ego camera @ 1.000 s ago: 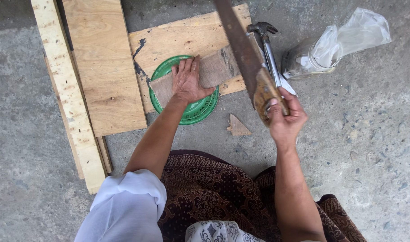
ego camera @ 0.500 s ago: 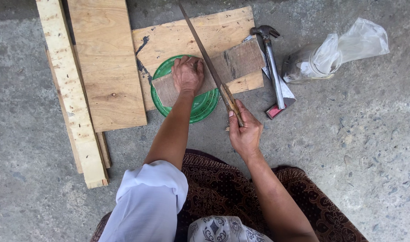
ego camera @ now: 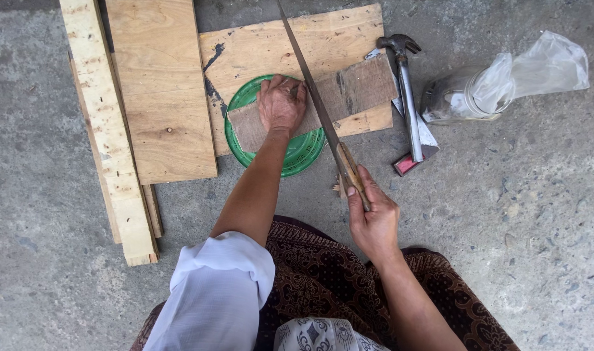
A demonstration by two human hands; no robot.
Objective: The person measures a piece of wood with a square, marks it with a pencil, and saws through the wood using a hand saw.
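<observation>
— Two hands are busy here, yes? What do we hold?

— Our left hand [ego camera: 281, 104] lies flat, fingers spread, and presses the small wooden piece [ego camera: 349, 97] down. This piece rests across the green round lid [ego camera: 297, 153], on the plywood sheet [ego camera: 290, 45] on the concrete floor [ego camera: 537, 214]. Our right hand [ego camera: 373, 218] is closed around the wooden handle of the saw [ego camera: 316, 104], nearer to us; the blade runs far over the piece, just right of the left hand.

— How will the piece handle, do we think?

— We judge it stiff and light, rough on the surface, so it should not slip much, but it sits on a lid and may rock. Pressing close beside the blade seems the best place to hold it. The saw blade looks thin and could bend, so we take it by the handle only.

— And around us?

— Long boards [ego camera: 157, 91] lie at the left. At the right lie a hammer [ego camera: 407, 97] and, farther right, a plastic bag [ego camera: 511, 78].
</observation>
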